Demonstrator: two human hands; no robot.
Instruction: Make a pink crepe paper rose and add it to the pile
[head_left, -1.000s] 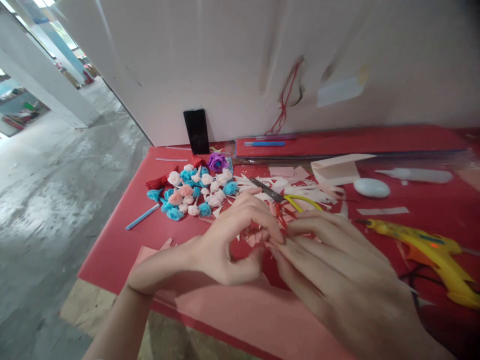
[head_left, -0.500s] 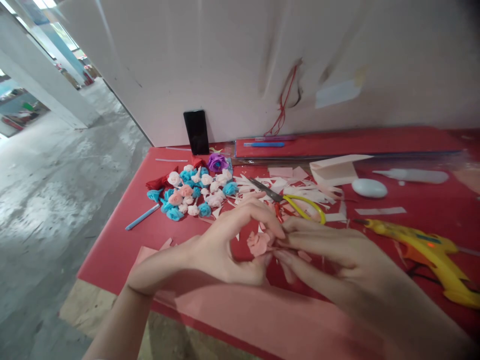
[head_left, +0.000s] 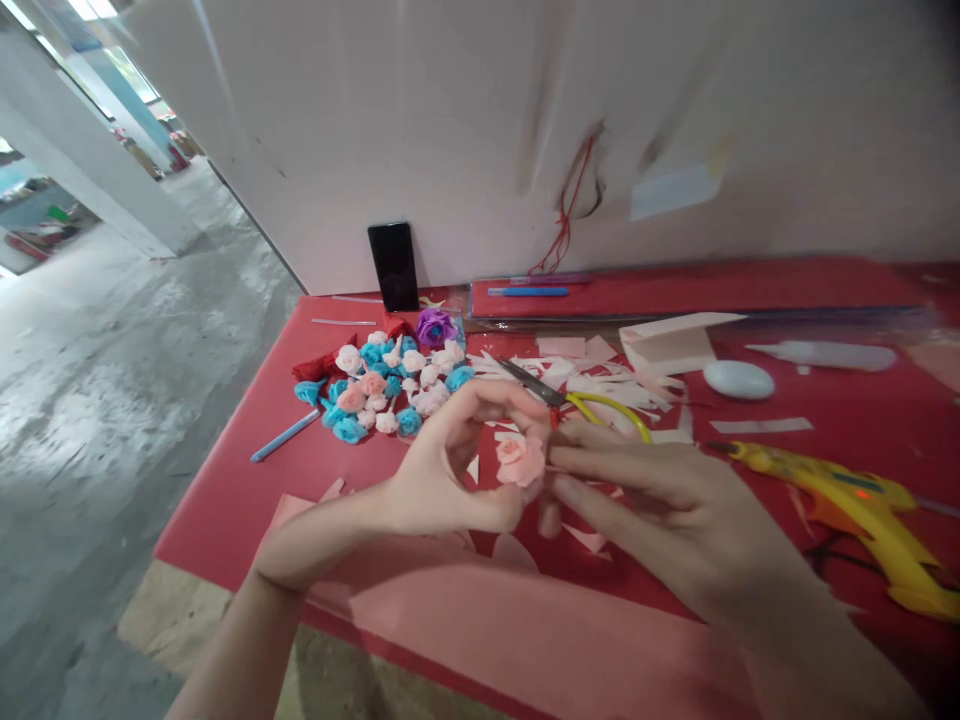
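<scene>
A pink paper rose (head_left: 520,460) is held between my two hands above the red table, its petals facing up and toward me. My left hand (head_left: 465,470) curves round it, thumb and fingertips closed on its edge. From the other side, my right hand (head_left: 652,490) pinches the rose's base between thumb and fingers; the exact grip there is partly hidden. Under my wrists lies a large pink paper sheet (head_left: 525,620). Just beyond my hands rest yellow-handled scissors (head_left: 544,385) among pale paper scraps (head_left: 630,390).
Finished paper roses (head_left: 375,385) in blue, white and pink are heaped at the left, with a purple one (head_left: 435,327). A phone (head_left: 394,267) leans on the board behind. At right lie a yellow glue gun (head_left: 855,500), a white egg-shaped object (head_left: 739,379) and a clear bottle (head_left: 832,355).
The rose has turned so that its spiral centre shows more clearly, and it is slightly higher. My left hand has risen a little; my right fingers have shifted at the base.
</scene>
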